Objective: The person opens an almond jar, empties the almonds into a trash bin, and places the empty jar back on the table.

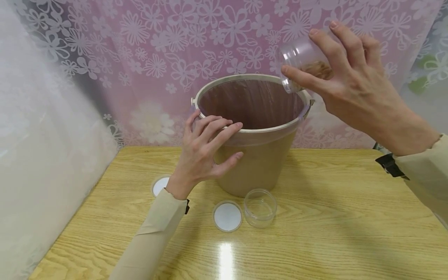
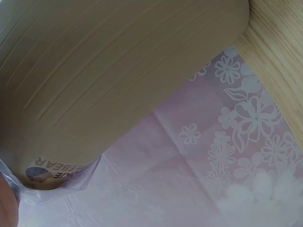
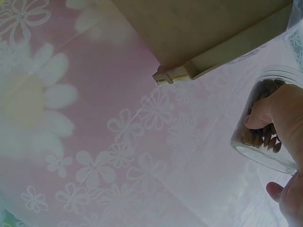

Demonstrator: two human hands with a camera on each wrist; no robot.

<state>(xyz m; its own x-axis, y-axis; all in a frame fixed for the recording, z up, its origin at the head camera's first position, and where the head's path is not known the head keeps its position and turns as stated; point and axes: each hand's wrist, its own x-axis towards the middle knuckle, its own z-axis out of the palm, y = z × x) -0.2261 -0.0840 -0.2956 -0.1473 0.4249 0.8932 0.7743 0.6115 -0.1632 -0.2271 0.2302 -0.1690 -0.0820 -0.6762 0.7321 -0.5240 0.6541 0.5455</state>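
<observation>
My right hand (image 1: 364, 81) grips a clear jar (image 1: 297, 50) with brown, nut-like pieces (image 1: 318, 70) inside. The jar is tilted on its side, its mouth pointing left over the right rim of a tan trash bin (image 1: 257, 167). In the right wrist view, fingers wrap round the jar (image 3: 246, 130), and the pieces lie against its wall. My left hand (image 1: 203, 151) rests on the bin's near-left rim, fingers spread and the thumb off to the side. A thin plastic liner (image 1: 252, 97) covers the bin's inside and folds over its rim.
In front of the bin, a clear round container (image 1: 260, 208) stands on the wooden table (image 1: 315, 241), beside a white-centred lid (image 1: 228, 217). Another such lid (image 1: 161, 185) is partly hidden by my left wrist. A pink floral curtain (image 1: 157, 58) hangs behind the bin.
</observation>
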